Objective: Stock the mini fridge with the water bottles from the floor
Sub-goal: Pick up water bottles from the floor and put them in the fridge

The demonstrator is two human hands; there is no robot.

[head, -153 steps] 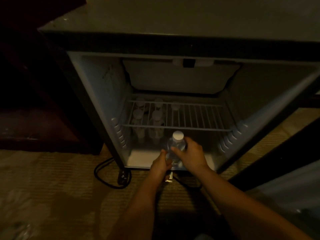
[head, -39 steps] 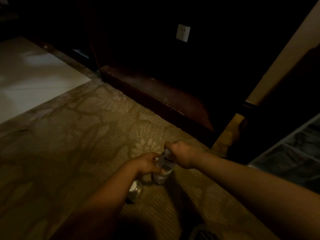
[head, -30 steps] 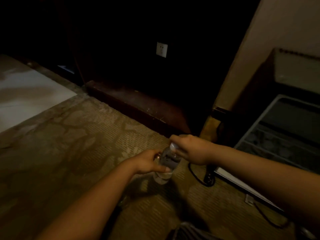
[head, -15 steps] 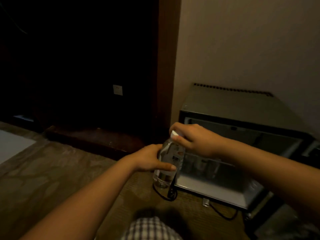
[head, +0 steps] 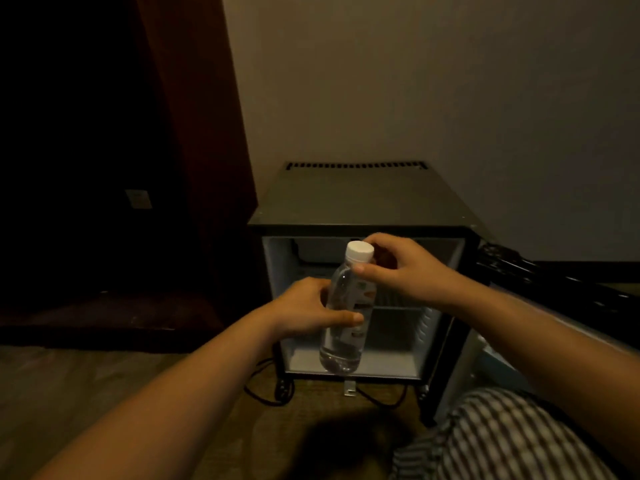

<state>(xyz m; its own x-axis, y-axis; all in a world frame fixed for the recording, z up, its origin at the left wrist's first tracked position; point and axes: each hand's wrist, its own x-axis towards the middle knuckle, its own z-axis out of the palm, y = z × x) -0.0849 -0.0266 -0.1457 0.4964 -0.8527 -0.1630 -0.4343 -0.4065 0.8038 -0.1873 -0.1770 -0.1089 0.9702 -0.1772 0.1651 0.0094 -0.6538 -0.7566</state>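
Nearest me, at 5 o'clock, sits a fold of checked fabric (head: 502, 438), and my two forearms reach in from 7 and 4 o'clock to meet near the centre. My left hand (head: 304, 310) wraps round the middle of the water bottle (head: 348, 296), the thumb lying across its front. My right hand (head: 398, 268) comes over from 2 o'clock and pinches the bottle's neck between thumb and fingers, just under the white cap (head: 360, 251). So both hands are clamped on the one bottle. It hangs in the air nearly upright, cap leaning slightly toward 1 o'clock, directly in front of the mini fridge (head: 356, 199) opening.

Below the bottle, a black cord (head: 263, 388) loops on the patterned carpet (head: 69, 393) at the fridge's foot. The fridge stands open, its pale interior showing, with the door (head: 457, 368) swung out toward 3 o'clock. I cannot tell what is inside in this dim light.

Behind it rises a plain beige wall (head: 415, 81). At 10 o'clock stands a dark wooden panel (head: 194, 116), with a pale wall socket (head: 138, 199) in the shadow beyond it.
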